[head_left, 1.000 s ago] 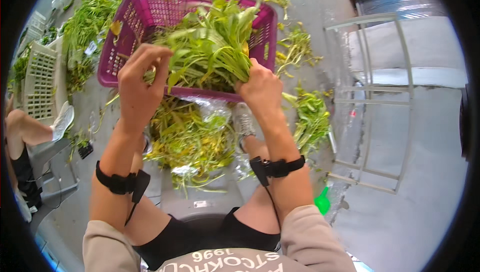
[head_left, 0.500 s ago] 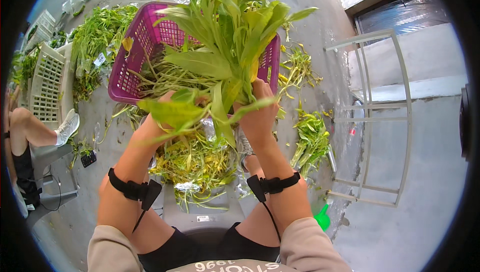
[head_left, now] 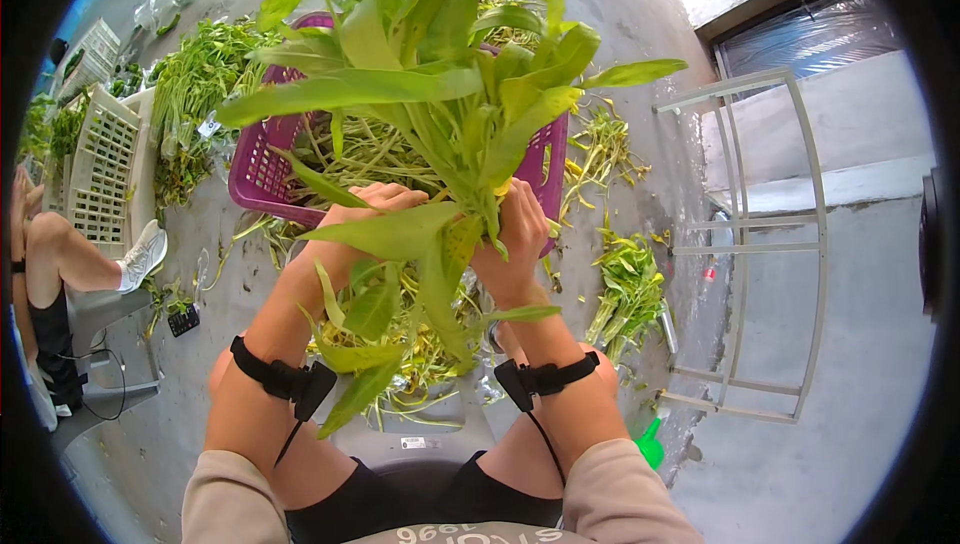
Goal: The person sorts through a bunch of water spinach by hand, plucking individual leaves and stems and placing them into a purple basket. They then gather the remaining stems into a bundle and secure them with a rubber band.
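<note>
A large bunch of long-leaved greens (head_left: 450,124), like water spinach, stands up in front of me over the near edge of a purple basket (head_left: 262,179). My right hand (head_left: 513,242) is closed around the lower part of the bunch. At its left side, my left hand (head_left: 372,212) has its fingers curled in against the leaves, and its fingertips are partly covered by them. Several leaves droop over both wrists. Inside the basket lie many cut stems with pale green stalks (head_left: 380,156). Below my hands, a heap of yellowed leaves and trimmings (head_left: 425,369) lies between my legs.
More greens (head_left: 205,94) are piled left of the basket, beside a cream crate (head_left: 105,164). A smaller bunch (head_left: 627,289) and loose scraps (head_left: 605,149) lie on the floor to the right, near a metal frame (head_left: 740,244). Another person's leg (head_left: 75,249) is at far left.
The bunch has tilted and spread, its leaves now hanging lower over my wrists. My left hand has come up into clearer view beside it, while my right hand keeps its hold.
</note>
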Available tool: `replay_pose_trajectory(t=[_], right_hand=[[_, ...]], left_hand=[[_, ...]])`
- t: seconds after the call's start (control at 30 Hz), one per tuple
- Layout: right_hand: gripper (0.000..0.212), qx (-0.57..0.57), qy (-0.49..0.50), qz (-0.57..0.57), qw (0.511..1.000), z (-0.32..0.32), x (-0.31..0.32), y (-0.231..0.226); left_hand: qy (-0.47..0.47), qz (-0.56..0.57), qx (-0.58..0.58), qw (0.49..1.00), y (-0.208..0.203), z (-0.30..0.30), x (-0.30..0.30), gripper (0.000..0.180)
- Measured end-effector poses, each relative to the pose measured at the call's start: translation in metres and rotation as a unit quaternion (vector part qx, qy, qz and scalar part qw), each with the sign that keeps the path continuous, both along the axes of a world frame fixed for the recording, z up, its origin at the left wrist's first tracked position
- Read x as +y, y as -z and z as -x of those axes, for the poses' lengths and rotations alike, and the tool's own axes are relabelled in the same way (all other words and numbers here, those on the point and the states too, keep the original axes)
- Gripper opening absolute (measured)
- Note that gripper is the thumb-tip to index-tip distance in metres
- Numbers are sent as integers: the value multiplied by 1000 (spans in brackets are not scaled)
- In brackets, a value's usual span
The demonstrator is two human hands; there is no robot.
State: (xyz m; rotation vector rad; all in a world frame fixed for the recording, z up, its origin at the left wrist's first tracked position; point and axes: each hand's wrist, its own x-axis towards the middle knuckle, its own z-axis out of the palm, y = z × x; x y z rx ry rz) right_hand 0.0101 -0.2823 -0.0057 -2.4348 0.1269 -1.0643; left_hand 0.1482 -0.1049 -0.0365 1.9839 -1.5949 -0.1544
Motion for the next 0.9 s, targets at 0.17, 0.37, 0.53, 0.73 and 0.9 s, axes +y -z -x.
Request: replay_pose_trajectory(t=[0.17, 0.37, 0.53, 0.73, 0.9], right_hand=[[43, -5, -25, -41, 999, -2, 5, 3], [46, 67, 6, 3, 998, -4, 14, -2], [56, 143, 27, 129, 981, 1, -4, -12], [48, 166, 29, 150, 974, 5, -10, -17], [36, 182, 10, 185, 966, 3, -5, -7]], left_hand=[[-11, -1, 45, 999, -2, 1, 2, 45], [-14, 78, 195, 978, 23, -5, 6, 39], [-256, 9, 172, 951, -20, -16, 5, 23], [-463, 393, 305, 734, -18, -74, 47, 18], [-385, 317, -3, 867, -70, -22, 38, 18]])
